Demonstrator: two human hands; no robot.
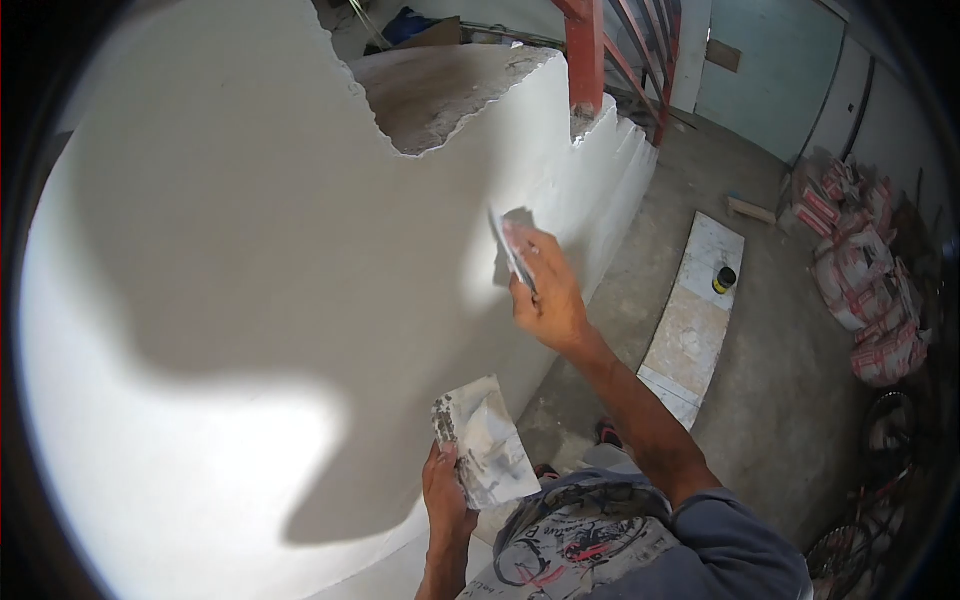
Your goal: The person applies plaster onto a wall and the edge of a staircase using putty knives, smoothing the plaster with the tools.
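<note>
Putty knife [512, 252] is clamped in your right hand [548, 300], its blade on the wall [250, 250] just above your knuckles; your left hand [447, 495], lower down, grips a smeared wide blade [485, 445]; you seem mid-skim; the next stroke likely calls for even pressure.

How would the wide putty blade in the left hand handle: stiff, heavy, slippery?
The wide blade looks thin and flat, so probably light and slightly springy rather than floppy. Smeared grey filler suggests a messy, possibly slick surface. The left hand grips it by its lower edge alone, hinting it holds its shape.
</note>
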